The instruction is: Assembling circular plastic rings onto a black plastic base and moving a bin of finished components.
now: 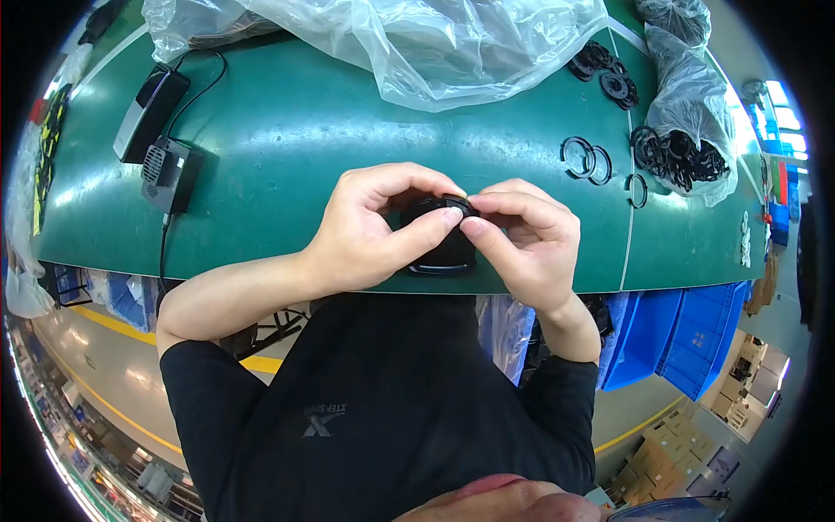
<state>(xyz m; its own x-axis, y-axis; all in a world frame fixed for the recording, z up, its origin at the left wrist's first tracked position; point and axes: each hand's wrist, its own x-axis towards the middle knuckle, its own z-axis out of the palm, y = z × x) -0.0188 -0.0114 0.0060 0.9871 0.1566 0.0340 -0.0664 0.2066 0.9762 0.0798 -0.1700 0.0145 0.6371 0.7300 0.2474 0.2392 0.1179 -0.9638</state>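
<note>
A glossy black rounded plastic part (pixel 444 252) rests at the near edge of the green table, between my hands. My left hand (pixel 374 228) curls around its left side, thumb and fingertips pressing on a small black round piece (pixel 456 203) at its top. From the right, my right hand (pixel 531 230) pinches the same round piece between thumb and forefinger. My fingers and thumbs hide much of both parts, so how they fit together cannot be made out. Several black rings (pixel 577 157) lie on the table to the right of my hands.
A large clear plastic bag (pixel 452 52) covers the table's far side. Black round parts (pixel 614 85) lie at the far right, near an opened bag of black rings (pixel 687 161). A black power adapter (pixel 170 174) with cable stands left. Blue crates (pixel 687 335) sit below the right edge.
</note>
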